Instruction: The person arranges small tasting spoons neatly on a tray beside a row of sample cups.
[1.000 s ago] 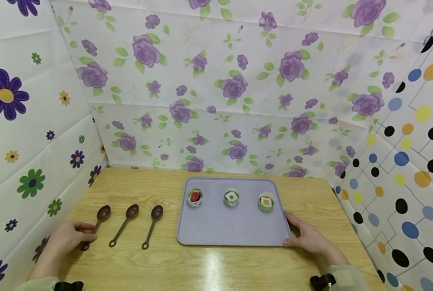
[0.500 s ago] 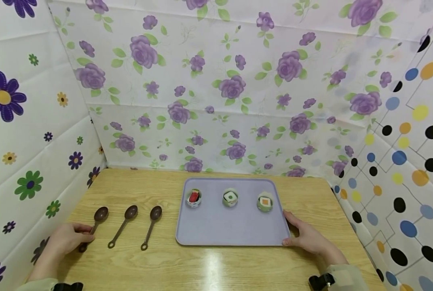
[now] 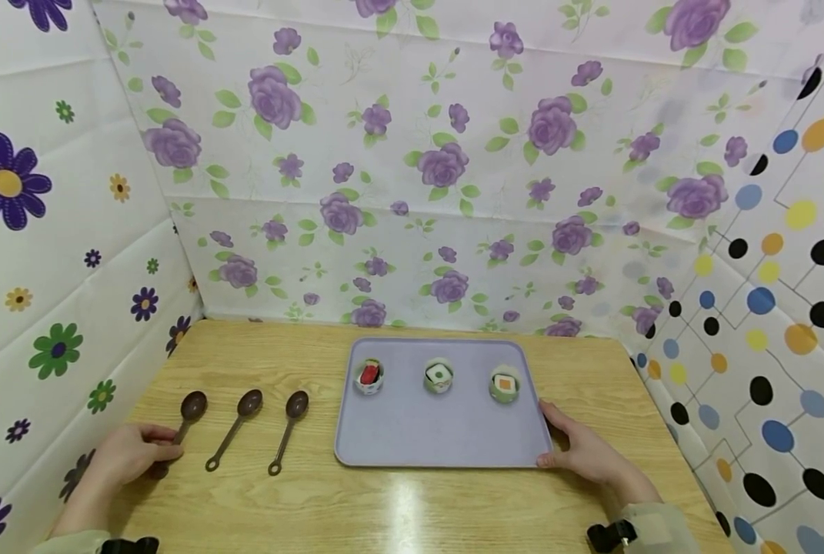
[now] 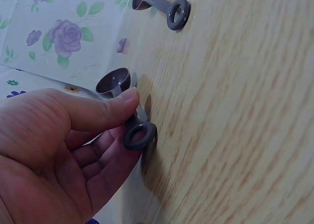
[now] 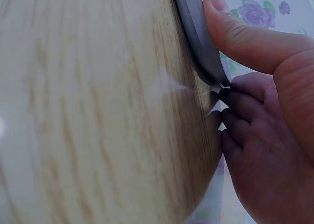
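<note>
In the head view, my left hand pinches the handle of the leftmost dark brown spoon. The left wrist view shows thumb and fingers on that handle, with the spoon's ring end sticking out close to the table. Over on the right, my right hand touches the right edge of a lavender tray, thumb by the near corner and fingers spread along the side. Small round cups stand in a row on the tray: one with a red-topped piece, one green-dotted, one orange-squared.
Two more brown spoons, a middle one and a right one, lie between my left hand and the tray. The wooden table is bounded by a flowered cloth behind and patterned cloths at both sides.
The left hand and its spoon have shifted only very slightly. The right hand stays at the tray's edge, and the tray, cups and other spoons keep their places.
</note>
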`<state>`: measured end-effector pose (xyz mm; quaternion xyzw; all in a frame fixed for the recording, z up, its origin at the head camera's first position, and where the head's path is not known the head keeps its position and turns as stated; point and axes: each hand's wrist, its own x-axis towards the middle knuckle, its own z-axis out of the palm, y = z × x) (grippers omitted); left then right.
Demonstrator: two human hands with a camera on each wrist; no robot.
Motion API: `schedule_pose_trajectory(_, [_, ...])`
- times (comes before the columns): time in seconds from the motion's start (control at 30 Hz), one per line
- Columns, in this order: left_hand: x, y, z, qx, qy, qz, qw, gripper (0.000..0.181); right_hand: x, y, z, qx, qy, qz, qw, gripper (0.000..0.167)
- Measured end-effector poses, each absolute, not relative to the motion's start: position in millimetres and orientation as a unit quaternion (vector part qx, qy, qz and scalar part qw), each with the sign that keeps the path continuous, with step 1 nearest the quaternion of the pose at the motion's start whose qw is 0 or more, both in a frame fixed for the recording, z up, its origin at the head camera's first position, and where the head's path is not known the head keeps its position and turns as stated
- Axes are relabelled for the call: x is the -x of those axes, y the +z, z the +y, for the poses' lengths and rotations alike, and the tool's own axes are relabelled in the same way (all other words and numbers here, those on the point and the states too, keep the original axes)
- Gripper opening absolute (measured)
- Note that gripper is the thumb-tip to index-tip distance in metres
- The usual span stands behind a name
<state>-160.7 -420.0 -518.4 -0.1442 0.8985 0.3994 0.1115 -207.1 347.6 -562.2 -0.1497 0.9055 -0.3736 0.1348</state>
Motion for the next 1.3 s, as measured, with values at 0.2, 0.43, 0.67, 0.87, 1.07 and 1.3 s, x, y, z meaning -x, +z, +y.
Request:
schedule_pose_trajectory(0.2, [161, -517, -418, 0.141, 0.368, 0.915, 0.085, 0.061, 207, -563, 348, 0.145, -0.378, 0.904, 0.136, 0.117])
schedule_pose_trajectory(0.43, [165, -514, -408, 0.144, 0.403, 0.901, 0.069, 0.063, 207, -563, 348, 0.144, -0.375, 0.906, 0.133, 0.118])
schedule_pose_trajectory(0.67, [170, -509, -377, 0.13, 0.503, 0.853, 0.047, 0.06, 207, -562, 348, 0.146, -0.376, 0.905, 0.133, 0.117])
schedule_pose_trajectory(0.87, [174, -502, -343, 0.119, 0.542, 0.831, 0.041, 0.059, 207, -562, 348, 0.143, -0.382, 0.903, 0.138, 0.117])
schedule_pose_trajectory(1.07, [180, -497, -308, 0.1, 0.542, 0.834, 0.028, 0.054, 206, -562, 348, 0.146, -0.388, 0.899, 0.14, 0.117])
schedule_pose_trajectory(1.3, [188, -493, -262, 0.068, 0.584, 0.809, 0.012, 0.05, 207, -562, 347, 0.145, -0.395, 0.896, 0.142, 0.116])
